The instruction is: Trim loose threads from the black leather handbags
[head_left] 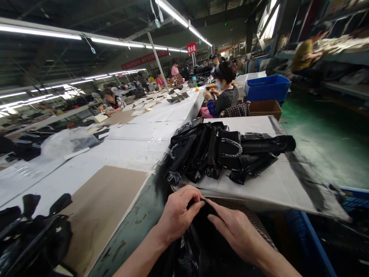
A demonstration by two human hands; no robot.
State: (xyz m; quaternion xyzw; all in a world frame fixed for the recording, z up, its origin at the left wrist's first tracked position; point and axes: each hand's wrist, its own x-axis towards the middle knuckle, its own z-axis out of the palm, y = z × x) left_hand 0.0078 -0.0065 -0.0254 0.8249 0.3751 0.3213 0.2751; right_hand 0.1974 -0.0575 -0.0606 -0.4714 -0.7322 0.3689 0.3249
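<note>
Near-right crate: blue plastic wall [313,244], right of the hands; dark material [341,246] lies inside, details too dim to identify.
Far-right bin: blue plastic bin [268,89], standing beyond the bench; contents cannot be made out.
Cardboard box: brown carton [265,109], just on the near side of the blue bin; interior not discernible.
Left hand: fingers curled, thumb and forefinger pinched on the upper edge of the black bag piece [206,238]; hand [183,209] angled inward, forearm entering from near left.
Right hand: fingers extended toward the left hand, thumb below, gripping the same edge; hand [235,227], forearm entering from near right.
Workpiece location: at the near side of the right bench [288,181], hanging below both hands.
Bench load: black handbags [213,150] with handles, piled beyond the hands.
Left bench: brown cardboard sheet [100,207], black glossy pieces [37,238] at near left.
</note>
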